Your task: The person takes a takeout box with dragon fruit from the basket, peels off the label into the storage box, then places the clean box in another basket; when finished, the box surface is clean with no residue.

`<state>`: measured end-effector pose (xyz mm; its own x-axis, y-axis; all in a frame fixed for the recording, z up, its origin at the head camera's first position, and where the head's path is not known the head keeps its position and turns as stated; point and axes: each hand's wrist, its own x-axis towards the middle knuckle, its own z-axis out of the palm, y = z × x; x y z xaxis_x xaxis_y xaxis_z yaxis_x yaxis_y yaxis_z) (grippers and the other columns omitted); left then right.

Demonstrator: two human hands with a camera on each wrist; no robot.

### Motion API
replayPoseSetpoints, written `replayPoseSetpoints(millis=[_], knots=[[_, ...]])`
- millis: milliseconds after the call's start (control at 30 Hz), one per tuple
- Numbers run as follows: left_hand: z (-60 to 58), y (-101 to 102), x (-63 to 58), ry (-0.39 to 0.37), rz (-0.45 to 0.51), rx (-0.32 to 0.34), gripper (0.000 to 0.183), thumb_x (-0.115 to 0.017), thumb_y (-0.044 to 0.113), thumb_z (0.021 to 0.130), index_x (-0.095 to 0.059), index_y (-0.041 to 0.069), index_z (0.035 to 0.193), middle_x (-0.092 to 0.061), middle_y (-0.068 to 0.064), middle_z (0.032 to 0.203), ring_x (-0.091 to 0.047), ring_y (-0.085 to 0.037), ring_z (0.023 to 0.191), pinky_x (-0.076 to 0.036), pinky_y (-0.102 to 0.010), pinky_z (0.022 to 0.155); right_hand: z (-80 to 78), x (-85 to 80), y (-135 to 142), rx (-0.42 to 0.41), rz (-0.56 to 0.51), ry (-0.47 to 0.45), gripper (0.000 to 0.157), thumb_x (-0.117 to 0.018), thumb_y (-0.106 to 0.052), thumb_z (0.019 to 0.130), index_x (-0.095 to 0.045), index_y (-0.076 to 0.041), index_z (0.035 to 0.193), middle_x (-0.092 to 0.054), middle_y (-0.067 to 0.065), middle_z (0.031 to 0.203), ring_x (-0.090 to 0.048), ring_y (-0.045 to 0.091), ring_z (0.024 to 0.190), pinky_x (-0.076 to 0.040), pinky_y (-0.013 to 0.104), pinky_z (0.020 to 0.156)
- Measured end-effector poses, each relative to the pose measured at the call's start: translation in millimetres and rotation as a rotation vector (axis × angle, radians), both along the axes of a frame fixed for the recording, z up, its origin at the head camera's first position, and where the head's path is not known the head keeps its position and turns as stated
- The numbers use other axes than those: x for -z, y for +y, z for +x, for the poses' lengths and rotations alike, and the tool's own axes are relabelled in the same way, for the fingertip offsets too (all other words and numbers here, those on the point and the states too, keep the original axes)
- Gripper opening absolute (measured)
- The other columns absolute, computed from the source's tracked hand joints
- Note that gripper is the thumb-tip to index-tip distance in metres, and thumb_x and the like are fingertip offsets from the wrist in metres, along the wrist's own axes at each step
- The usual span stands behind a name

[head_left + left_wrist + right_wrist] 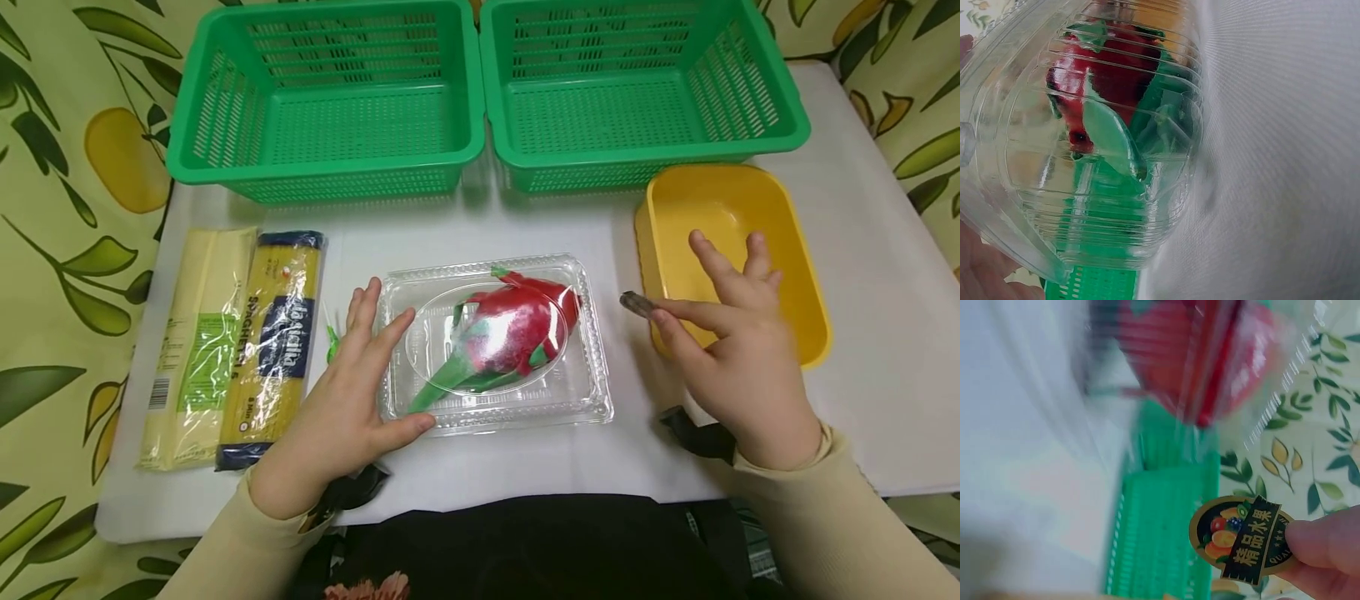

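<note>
A clear plastic clamshell box (495, 408) with its lid down stands in the middle of the white table. Inside it lies a red and green dragon fruit (517, 325), seen through the lid. My left hand (345, 400) rests at the box's left side with fingers spread and thumb near the front corner. To the right of the box, my right hand (738, 350) pinches a small fruit sticker (1241, 539) between thumb and index finger. The sticker is black and gold, with pictured fruit and Chinese characters; its other fingers stand raised over the yellow tub.
Two green baskets (315, 177) (645, 171) stand side by side along the back. A yellow tub (813, 333) is at the right. Two spaghetti packs (198, 350) (277, 350) lie at the left, near a small green item (332, 342) partly behind my left hand.
</note>
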<state>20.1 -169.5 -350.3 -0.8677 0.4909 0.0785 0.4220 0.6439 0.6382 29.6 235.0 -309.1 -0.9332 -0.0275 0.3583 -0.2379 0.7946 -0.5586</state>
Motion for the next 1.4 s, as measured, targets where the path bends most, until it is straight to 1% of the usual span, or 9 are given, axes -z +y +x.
replayPoseSetpoints(millis=[167,300,400,533,633,700,1033,1233,1400], knots=[[-1.1,1,-0.8,0.021,0.007,0.008,0.118,-0.042,0.096,0.092,-0.035,0.010,0.173,0.001,-0.021,0.186,0.000,-0.053,0.170,-0.030,-0.089,0.115,-6.2,-10.7,17,0.087,-0.084,-0.048,0.015,-0.082,0.012,0.089,-0.081,0.017,0.103,-0.053,0.023,0.166,-0.019,0.042,0.169,-0.013,0.060,0.137],[-1.4,0,-0.9,0.019,0.003,0.009,0.118,-0.043,0.096,0.092,-0.035,0.010,0.173,0.001,-0.021,0.186,0.000,-0.052,0.170,-0.030,-0.088,0.115,-11.8,-18.1,32,0.179,-0.094,-0.153,0.017,-0.077,0.003,0.098,-0.079,0.017,0.108,-0.052,0.016,0.168,-0.022,0.036,0.169,-0.015,0.056,0.137],[-1.4,-1,-1.0,0.006,-0.006,0.006,0.116,-0.051,0.093,0.093,-0.035,0.011,0.173,0.002,-0.020,0.186,0.001,-0.051,0.170,-0.030,-0.088,0.115,-18.3,-21.5,43,0.216,-0.017,-0.247,0.026,-0.073,-0.009,0.105,-0.080,0.015,0.113,-0.062,0.019,0.159,-0.040,0.041,0.163,-0.028,0.058,0.135],[-1.3,-1,-1.2,-0.001,-0.013,0.003,0.114,-0.058,0.089,0.093,-0.035,0.011,0.174,0.001,-0.019,0.186,0.000,-0.052,0.170,-0.030,-0.089,0.115,-32.7,-24.3,58,0.179,0.156,-0.426,0.035,-0.068,-0.023,0.111,-0.081,0.008,0.117,-0.077,0.029,0.126,-0.067,0.047,0.115,-0.056,0.053,0.095],[-1.1,-2,-1.2,-0.001,-0.013,0.001,0.115,-0.056,0.090,0.093,-0.034,0.011,0.174,0.001,-0.019,0.186,0.000,-0.052,0.170,-0.031,-0.089,0.113,-46.5,-26.2,69,0.130,0.228,-0.537,0.036,-0.068,-0.027,0.111,-0.082,0.006,0.117,-0.079,0.030,0.111,-0.064,0.037,0.091,-0.047,0.037,0.067],[-0.9,-2,-1.5,-0.001,-0.013,-0.002,0.116,-0.054,0.092,0.093,-0.034,0.011,0.174,0.001,-0.019,0.186,0.000,-0.053,0.170,-0.031,-0.089,0.112,-56.4,-27.1,76,0.103,0.237,-0.589,0.037,-0.068,-0.028,0.111,-0.082,0.006,0.117,-0.080,0.028,0.108,-0.061,0.033,0.087,-0.042,0.031,0.061],[0.2,-2,0.0,-0.019,-0.014,-0.003,0.114,-0.068,0.082,0.092,-0.035,0.011,0.174,0.002,-0.018,0.187,0.001,-0.050,0.171,-0.032,-0.090,0.112,-94.3,-22.6,102,0.053,0.221,-0.889,0.054,-0.063,-0.041,0.113,-0.074,0.007,0.136,-0.071,0.026,0.120,-0.049,0.040,0.108,-0.041,0.047,0.085],[-0.3,-1,-0.6,-0.005,-0.008,0.004,0.117,-0.050,0.094,0.093,-0.034,0.012,0.174,0.001,-0.019,0.186,0.000,-0.052,0.170,-0.031,-0.090,0.112,-98.4,-13.6,100,0.017,0.304,-0.877,0.047,-0.067,-0.037,0.111,-0.078,0.004,0.131,-0.076,0.028,0.122,-0.057,0.040,0.103,-0.045,0.045,0.082],[-0.8,-2,0.0,-0.004,-0.013,0.003,0.116,-0.051,0.093,0.093,-0.034,0.011,0.174,0.001,-0.019,0.187,0.000,-0.051,0.170,-0.032,-0.090,0.111,-100.9,-7.5,95,-0.015,0.410,-0.835,0.048,-0.071,-0.035,0.107,-0.076,0.004,0.134,-0.076,0.029,0.123,-0.059,0.037,0.094,-0.044,0.046,0.079]])
